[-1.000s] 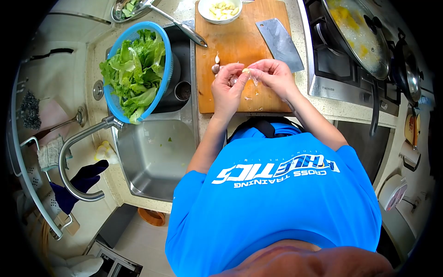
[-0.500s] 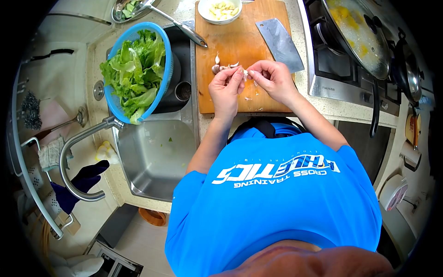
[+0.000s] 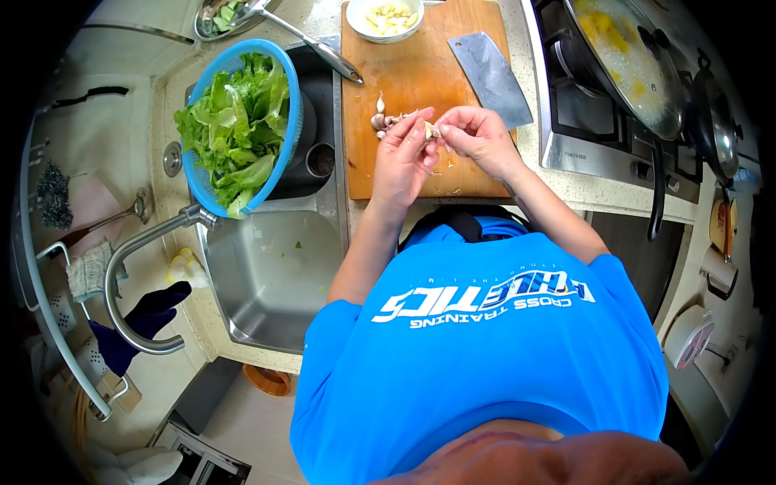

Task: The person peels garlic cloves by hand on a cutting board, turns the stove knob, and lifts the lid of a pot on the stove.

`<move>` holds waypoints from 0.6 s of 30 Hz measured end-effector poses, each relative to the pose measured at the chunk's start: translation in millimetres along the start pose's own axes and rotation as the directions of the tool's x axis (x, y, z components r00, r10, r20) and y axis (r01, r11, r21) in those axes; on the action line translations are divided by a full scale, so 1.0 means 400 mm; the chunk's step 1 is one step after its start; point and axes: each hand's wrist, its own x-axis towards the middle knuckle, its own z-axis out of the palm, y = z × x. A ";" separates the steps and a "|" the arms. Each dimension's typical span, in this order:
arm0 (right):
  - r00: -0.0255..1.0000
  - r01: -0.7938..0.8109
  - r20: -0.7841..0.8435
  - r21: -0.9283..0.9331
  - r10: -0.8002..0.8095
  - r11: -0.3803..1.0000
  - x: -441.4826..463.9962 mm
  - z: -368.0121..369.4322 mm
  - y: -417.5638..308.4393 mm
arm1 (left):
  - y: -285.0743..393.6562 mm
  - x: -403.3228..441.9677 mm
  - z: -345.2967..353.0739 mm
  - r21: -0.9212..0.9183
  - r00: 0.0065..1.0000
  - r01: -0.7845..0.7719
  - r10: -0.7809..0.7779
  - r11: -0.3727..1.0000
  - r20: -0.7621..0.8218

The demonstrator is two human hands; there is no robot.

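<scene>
Speckled worktop (image 3: 311,18), wooden chopping board (image 3: 404,77) on it, stove (image 3: 590,158) to right. Garlic clove (image 3: 429,128) over board, between both hands: small, pale yellowish, whitish skin about it, finer detail partly behind fingers. Left hand (image 3: 408,155) has clove pinched in its grip, thumb against fingers. Right hand (image 3: 478,139): grip closed at clove's edge; anything between fingertips too small to tell. Pinkish unpeeled garlic (image 3: 379,121) beyond left hand. Bowl (image 3: 392,36) of pale peeled cloves (image 3: 391,18) at board's far end, cleaver (image 3: 493,81) lying flat.
</scene>
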 end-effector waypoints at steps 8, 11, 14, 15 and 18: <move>0.987 -0.014 -0.159 0.024 0.018 1.000 0.007 -0.034 0.011 | 0.006 0.002 -0.014 0.244 0.990 -0.136 0.125 0.960 0.061; 0.978 -0.019 -0.206 0.054 0.029 0.998 0.006 -0.048 0.019 | 0.017 0.002 -0.015 0.152 0.997 -0.070 0.065 0.986 0.038; 0.974 -0.028 -0.225 0.047 0.037 0.999 0.002 -0.062 0.029 | 0.023 0.000 -0.005 0.118 0.999 -0.035 0.031 0.992 0.033; 0.973 -0.026 -0.229 0.050 0.037 0.998 -0.001 -0.059 0.025 | 0.023 0.001 -0.002 0.117 0.999 -0.024 0.020 0.993 0.034; 0.995 0.004 -0.097 -0.045 -0.008 0.999 -0.006 -0.050 0.015 | 0.005 0.010 -0.009 0.209 0.999 -0.046 0.040 0.977 0.033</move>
